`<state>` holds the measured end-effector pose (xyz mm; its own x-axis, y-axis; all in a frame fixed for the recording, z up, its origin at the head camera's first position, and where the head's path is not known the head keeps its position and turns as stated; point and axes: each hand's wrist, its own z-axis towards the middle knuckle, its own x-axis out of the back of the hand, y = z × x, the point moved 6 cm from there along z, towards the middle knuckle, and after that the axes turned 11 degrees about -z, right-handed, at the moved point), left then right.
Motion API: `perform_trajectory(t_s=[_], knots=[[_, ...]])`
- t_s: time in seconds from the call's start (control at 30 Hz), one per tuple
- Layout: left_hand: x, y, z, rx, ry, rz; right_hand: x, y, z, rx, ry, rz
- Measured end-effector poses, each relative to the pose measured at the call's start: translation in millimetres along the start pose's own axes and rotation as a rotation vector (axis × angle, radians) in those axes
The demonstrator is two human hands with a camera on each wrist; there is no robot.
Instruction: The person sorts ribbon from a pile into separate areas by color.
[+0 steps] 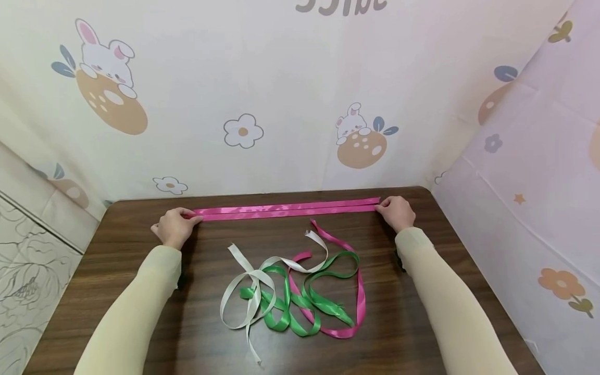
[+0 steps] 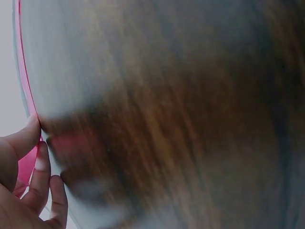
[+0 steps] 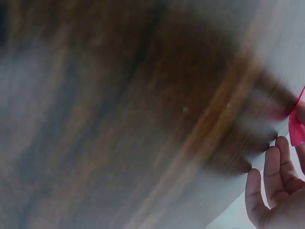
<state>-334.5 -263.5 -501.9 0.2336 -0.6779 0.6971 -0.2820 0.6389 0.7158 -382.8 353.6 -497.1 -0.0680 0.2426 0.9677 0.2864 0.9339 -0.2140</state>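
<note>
Two straight lengths of pink satin ribbon run side by side near the table's back edge, the far one (image 1: 281, 206) against the near one (image 1: 281, 213). At their left end my left hand (image 1: 175, 226) pinches the pink ribbon between thumb and forefinger; those fingers hide that end. My right hand (image 1: 397, 212) pinches the right end of the near length, its other fingers (image 3: 255, 191) extended in the right wrist view. The far length's right end lies free beside the fingertips. Between the hands the ribbon is stretched flat.
Nearer on the brown wooden table (image 1: 206, 344) lies a loose tangle of ribbons: white (image 1: 239, 257), green (image 1: 330, 308) and another pink one (image 1: 361, 297). A patterned cloth (image 1: 290, 73) hangs behind the table, with more cloth (image 1: 529, 208) along the right side.
</note>
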Motion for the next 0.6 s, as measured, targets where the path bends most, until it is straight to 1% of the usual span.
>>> perform_trajectory(t_s=[0.23, 0.6], knots=[[1.4, -2.0, -0.3, 0.03, 0.037, 0.014, -2.1, 1.7, 3.2, -0.013, 0.015, -0.002], [3.5, -4.6, -1.9, 0.005, 0.078, -0.021, -1.2, 4.7, -3.2, -0.037, 0.039, 0.003]])
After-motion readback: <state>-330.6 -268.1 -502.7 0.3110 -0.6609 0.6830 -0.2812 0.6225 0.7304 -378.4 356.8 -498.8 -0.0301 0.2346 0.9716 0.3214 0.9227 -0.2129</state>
